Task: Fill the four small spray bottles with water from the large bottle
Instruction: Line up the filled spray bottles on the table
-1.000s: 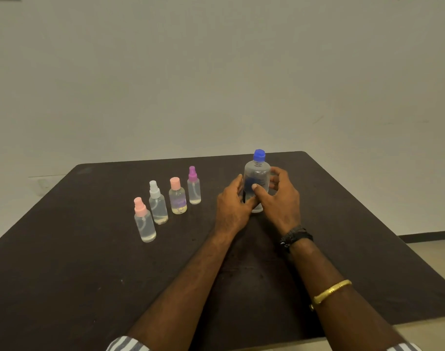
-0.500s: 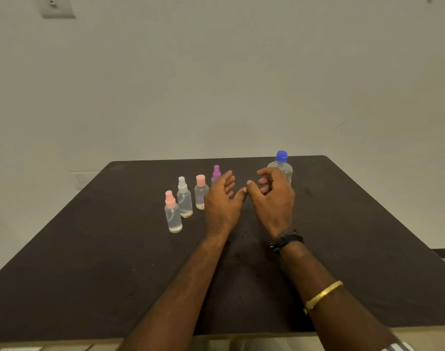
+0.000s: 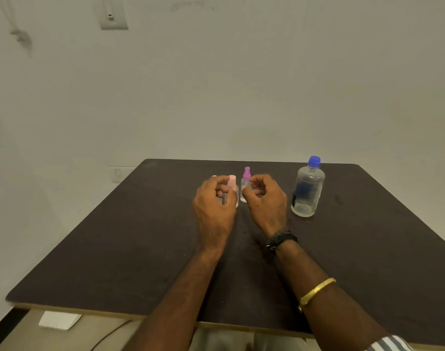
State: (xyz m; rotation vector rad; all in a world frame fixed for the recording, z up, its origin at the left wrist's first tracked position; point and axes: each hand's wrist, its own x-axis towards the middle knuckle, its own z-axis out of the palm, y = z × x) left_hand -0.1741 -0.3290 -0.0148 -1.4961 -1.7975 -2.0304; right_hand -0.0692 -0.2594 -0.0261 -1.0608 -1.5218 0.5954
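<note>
spray bottles (image 3: 246, 173) stand close (caps on); left hand (image 3: 214, 203) and right hand (image 3: 265, 201) curl beside them, grip cannot be told, may topple one.

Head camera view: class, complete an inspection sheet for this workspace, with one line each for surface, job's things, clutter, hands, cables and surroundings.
Surface: dark table, pale edge on the near side.
Job's things: large bottle upright at the right, blue cap on. Purple-capped spray bottle and pink-capped spray bottle upright between the hands. A white cap peeks past the left hand. The fourth small bottle is hidden.
Clutter: nothing seen.
Hands: left hand and right hand have curled fingers close to the small bottles. Whether they grip cannot be told.
Cables: one cable on the floor below the table's near edge.
Surroundings: plain wall, switch plate, wall socket, white object on the floor.
</note>
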